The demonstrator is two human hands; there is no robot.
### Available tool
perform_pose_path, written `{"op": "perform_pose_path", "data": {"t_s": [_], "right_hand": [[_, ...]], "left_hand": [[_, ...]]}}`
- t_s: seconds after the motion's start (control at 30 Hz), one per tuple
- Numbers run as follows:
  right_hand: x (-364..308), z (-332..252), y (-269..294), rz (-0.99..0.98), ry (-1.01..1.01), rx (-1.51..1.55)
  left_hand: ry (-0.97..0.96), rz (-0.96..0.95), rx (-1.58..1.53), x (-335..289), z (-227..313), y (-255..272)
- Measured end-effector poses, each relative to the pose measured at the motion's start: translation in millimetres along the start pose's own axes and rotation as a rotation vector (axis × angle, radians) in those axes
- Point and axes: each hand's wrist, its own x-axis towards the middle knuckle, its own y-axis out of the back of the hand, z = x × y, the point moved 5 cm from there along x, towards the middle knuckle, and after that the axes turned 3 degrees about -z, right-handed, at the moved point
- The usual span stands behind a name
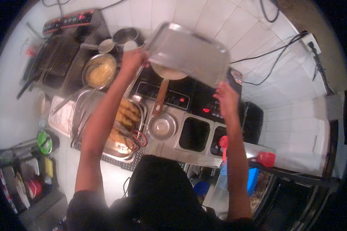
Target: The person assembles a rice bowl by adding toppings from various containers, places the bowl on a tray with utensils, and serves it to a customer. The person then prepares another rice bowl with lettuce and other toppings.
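A shallow rectangular metal tray (189,52) is raised at a tilt over the cooktop, up against the tiled wall. My left hand (133,59) is closed on its left edge, and my right hand (227,98) grips the lower right corner. Partly covered by the tray in this view is a frying pan (170,74) with a wooden handle that points toward me. Beneath my left forearm, a large metal tray (142,127) holds browned food, with red-handled tongs (139,139) lying across it.
Left of the cooktop are a bowl of yellow food (101,71), smaller pots and a fryer with wire baskets (58,57). A round metal bowl (162,126) and dark-centred square containers (194,134) line the counter. Black cables (266,61) hang along the right wall.
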Motion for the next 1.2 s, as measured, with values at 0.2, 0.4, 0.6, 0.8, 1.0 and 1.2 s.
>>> {"op": "perform_pose_path", "data": {"t_s": [0.2,0.4,0.6,0.8,1.0,1.2], "right_hand": [[40,93,-52,-0.031,-0.103,0.089],[44,75,-58,0.009,-0.064,0.091],[-9,42,-64,-0.112,0.001,0.353],[-78,91,-108,-0.178,-0.112,0.331],[-91,102,-199,-0.039,0.06,-0.786],[-53,138,-181,0.118,0.108,-0.687]], "left_hand": [[0.077,0.087,0.23,13,-141,57],[0.191,0.056,-0.347,5,-137,46],[0.267,-0.032,-0.48,-25,-100,57],[0.23,-0.101,-0.609,-93,-44,79],[0.17,0.236,-0.558,-169,13,130],[0.164,0.32,-0.509,-229,34,156]]}}
